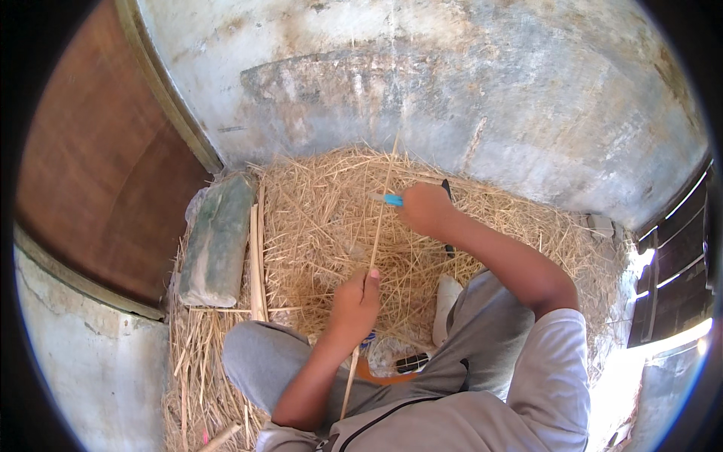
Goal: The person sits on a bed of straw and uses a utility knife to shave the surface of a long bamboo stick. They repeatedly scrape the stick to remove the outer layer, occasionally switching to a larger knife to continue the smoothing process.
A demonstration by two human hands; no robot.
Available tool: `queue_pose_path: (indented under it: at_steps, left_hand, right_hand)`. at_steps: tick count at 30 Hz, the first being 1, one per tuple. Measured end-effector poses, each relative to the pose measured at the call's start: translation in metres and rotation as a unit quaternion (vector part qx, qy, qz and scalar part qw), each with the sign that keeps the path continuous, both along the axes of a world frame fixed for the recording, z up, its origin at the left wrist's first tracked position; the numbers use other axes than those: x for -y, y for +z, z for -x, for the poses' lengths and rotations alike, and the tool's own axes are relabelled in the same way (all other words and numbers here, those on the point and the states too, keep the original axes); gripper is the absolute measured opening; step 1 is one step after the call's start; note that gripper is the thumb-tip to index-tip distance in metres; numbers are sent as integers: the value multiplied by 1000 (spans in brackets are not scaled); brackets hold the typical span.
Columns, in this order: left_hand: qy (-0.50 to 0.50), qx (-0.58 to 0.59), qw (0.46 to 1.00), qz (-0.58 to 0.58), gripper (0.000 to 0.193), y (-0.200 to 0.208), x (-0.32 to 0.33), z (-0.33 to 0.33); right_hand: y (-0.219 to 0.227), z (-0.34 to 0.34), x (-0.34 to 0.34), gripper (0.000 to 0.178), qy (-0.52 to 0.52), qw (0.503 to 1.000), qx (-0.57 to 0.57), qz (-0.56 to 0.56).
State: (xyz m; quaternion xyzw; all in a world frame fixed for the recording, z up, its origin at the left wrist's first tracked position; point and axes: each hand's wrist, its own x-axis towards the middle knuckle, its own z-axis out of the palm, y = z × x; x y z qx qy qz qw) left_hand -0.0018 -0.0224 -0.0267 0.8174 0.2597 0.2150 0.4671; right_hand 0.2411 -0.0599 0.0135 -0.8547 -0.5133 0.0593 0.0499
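**Straw-covered floor (301,181) against a stained wall (339,90): one slender strip between two hands**

Our left hand (354,303) is curled closed around the pale strip (377,233), thumb lying along it. Our right hand (426,209) is wrapped in a fist about a blue-handled knife (394,200), whose pale blade crosses the strip beyond the left fingers; we cannot tell whether the edge touches it. The strip runs through the left fingers, its far end reaching past the blade toward the wall, its near end slanting back to our lap.

We judge it light and springy, stiff along its length yet apt to bend or split if pressed sideways. Its edges may be sharp, so a snug grip near the middle, well back from the blade, looks soundest.

Farther out, nearer us than the right fingers, rests a pale foot (446,310). Left of the left fingers stand longer pale slats (258,256), and just beyond those a greenish slab (217,245). Farthest left is a brown panel (105,151).
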Motion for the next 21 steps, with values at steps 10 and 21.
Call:
queue_pose_path:
  at_steps: [10, 21]
  left_hand:
    - [-5, -29, 998, 48, 37, 24, 7, -2]
    - [13, -14, 999, 32, 35, 11, 2, -4]
  right_hand:
    - [17, -25, 1, 23, -112, 993, -21, 38]
    - [-12, -2, 10, 28, 34, 998, -24, -51]
